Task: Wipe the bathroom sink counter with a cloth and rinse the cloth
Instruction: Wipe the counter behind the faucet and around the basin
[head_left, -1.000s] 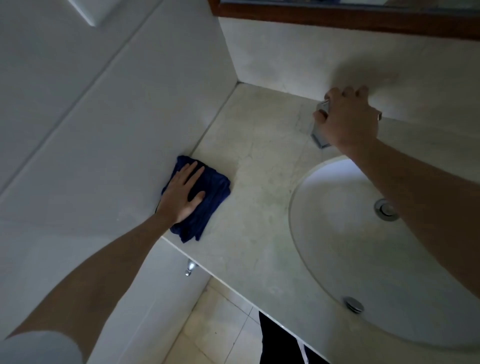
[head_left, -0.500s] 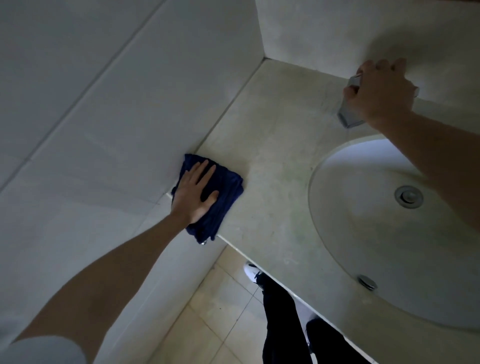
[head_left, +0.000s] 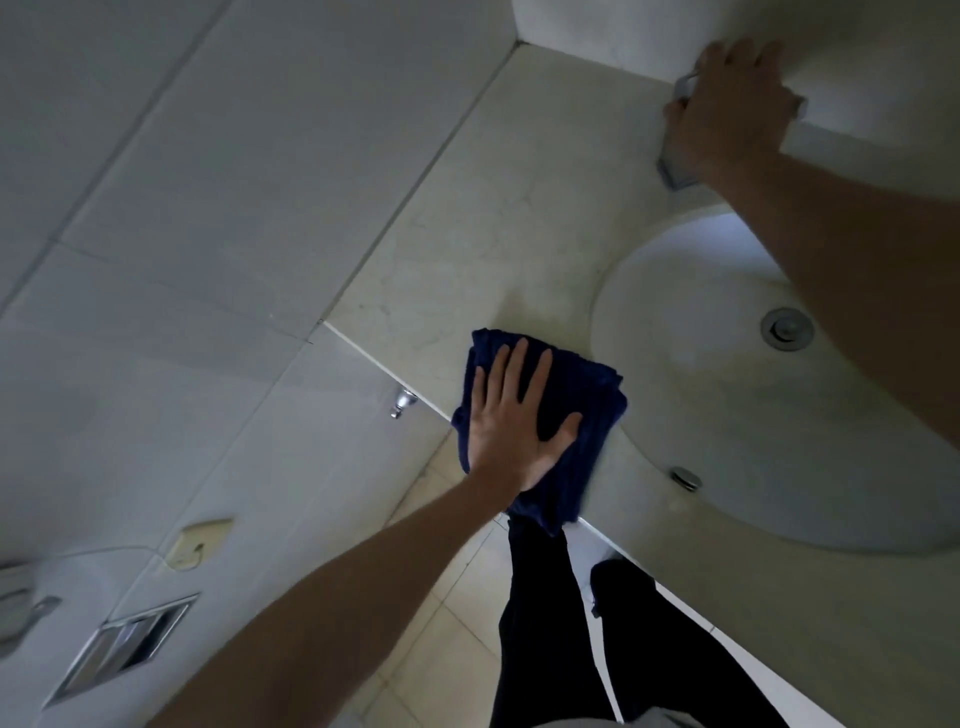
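- Pale tiled wall (head_left: 218, 218) fills the left side, with a beige wall box (head_left: 200, 543) and a metal-framed recess (head_left: 124, 649) low down by the floor.
- Marble counter (head_left: 467, 234) runs from the back corner to its front edge, where a small chrome fitting (head_left: 401, 402) shows just beneath.
- Left hand (head_left: 511, 421) lies flat, fingers straight and spread, pressing the dark blue cloth (head_left: 582, 410) onto the counter at the front edge; one corner of the cloth hangs over that edge.
- Sink basin (head_left: 727, 415) sits just right of the cloth, with its drain (head_left: 787, 327) in the bowl.
- Right hand (head_left: 732, 109) is curled around a metal faucet (head_left: 675, 171) at the counter's back edge.
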